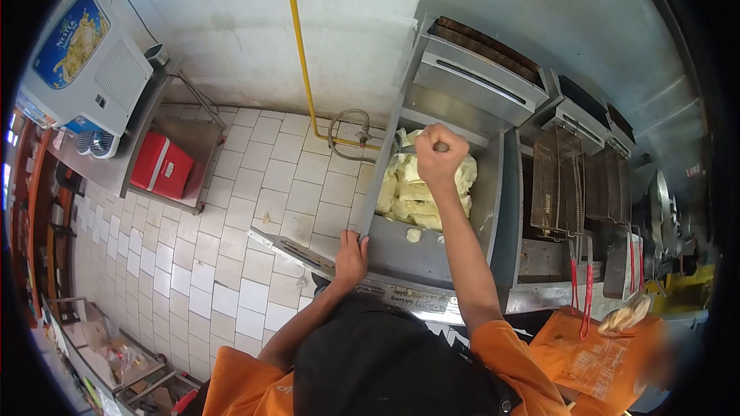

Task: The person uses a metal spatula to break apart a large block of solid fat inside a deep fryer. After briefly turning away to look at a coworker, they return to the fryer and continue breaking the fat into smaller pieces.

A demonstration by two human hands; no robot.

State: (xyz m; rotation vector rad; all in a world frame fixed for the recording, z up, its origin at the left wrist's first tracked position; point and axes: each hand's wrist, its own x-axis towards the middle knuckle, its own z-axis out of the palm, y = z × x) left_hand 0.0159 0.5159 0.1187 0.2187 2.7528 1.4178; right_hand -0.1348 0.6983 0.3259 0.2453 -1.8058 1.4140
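Observation:
Pale yellow, butter-like blocks of solid fat [412,199] fill the far part of a steel fryer vat [408,258], with small crumbs on the bare metal in front. Over the fat, my right hand [441,152] is closed in a fist around a tool handle [440,146] whose rounded end pokes out at the top. A narrow grey piece shows left of the fist; the rest of the tool is hidden. My left hand [351,260] rests at the vat's near left corner, its fingers stretched over the rim and holding nothing.
Wire fry baskets [559,181] with red handles [587,293] stand at the right. A person in an orange shirt [590,350] is close by there. An open metal door [289,250] juts out left of the vat. Farther left are a drinks machine [96,69] and a red cooler [162,166].

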